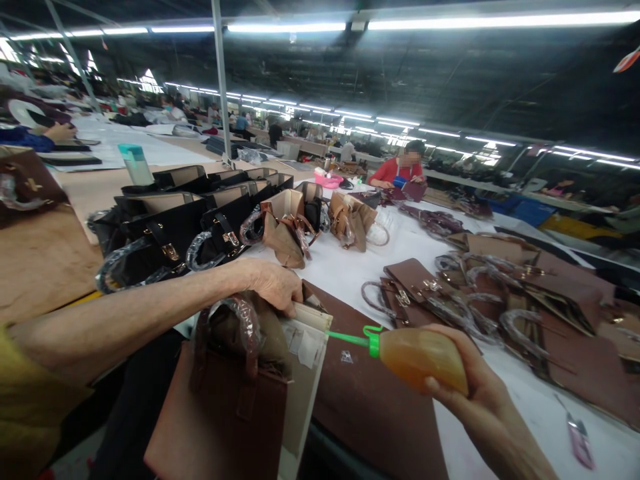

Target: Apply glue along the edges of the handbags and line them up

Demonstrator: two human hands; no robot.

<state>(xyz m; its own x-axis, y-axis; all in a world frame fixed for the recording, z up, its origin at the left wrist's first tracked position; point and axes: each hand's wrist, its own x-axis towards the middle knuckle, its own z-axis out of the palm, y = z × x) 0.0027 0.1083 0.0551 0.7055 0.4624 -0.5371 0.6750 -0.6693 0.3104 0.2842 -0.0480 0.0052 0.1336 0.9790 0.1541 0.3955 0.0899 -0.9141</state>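
Note:
My left hand [277,285] is closed on the upper edge of a brown handbag [225,407] in front of me, its fingertips partly hidden. The bag's handles are wrapped in clear plastic, and a pale side panel [305,353] faces right. In my right hand [475,387] lies a squeeze bottle [420,357] of amber liquid, fingers wrapped round its base. Its green nozzle [350,339] points left, with the tip at the panel's edge. Beneath the bottle lies a flat brown piece [370,393] on the table.
Black handbags [165,233] stand in rows at left, near a teal-lidded bottle [135,163]. Tan bags [285,227] stand ahead. Brown bags [565,320] pile up at right, near pink-handled snips [579,437]. A person in red [395,172] works across the white-covered table [330,273].

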